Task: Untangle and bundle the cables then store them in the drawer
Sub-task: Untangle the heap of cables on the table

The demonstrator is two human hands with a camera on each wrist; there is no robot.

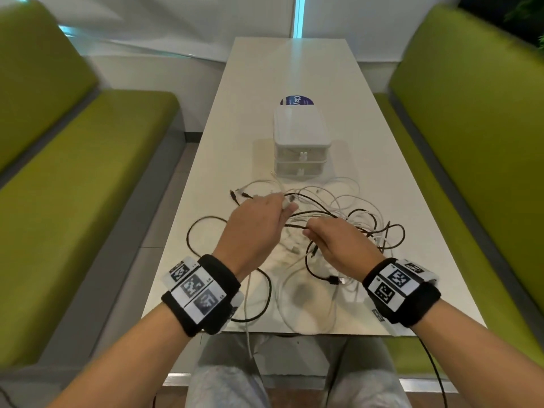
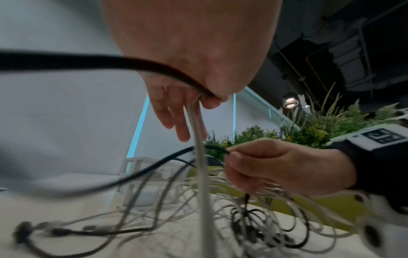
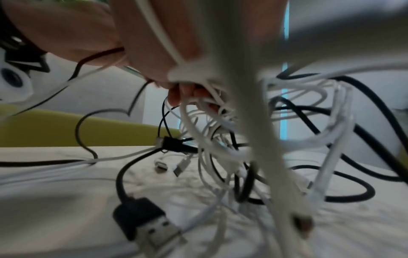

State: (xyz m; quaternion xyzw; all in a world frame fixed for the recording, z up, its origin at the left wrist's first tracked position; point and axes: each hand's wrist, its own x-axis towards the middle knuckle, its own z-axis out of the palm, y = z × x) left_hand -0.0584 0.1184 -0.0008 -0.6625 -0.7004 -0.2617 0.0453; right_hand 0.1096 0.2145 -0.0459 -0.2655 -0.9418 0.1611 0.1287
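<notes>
A tangle of white and black cables sprawls over the near half of the white table. My left hand is raised over the pile and grips a black cable and a white cable that hangs down from it. Just to its right, my right hand pinches a black cable between thumb and forefinger, and white loops run through its curled fingers. Beyond the pile stands a small white drawer unit, both of its drawers closed.
A black USB plug lies near my right wrist. Some cable loops hang over the table's near edge. Green bench seats flank the table on both sides. A round blue sticker sits behind the drawer unit.
</notes>
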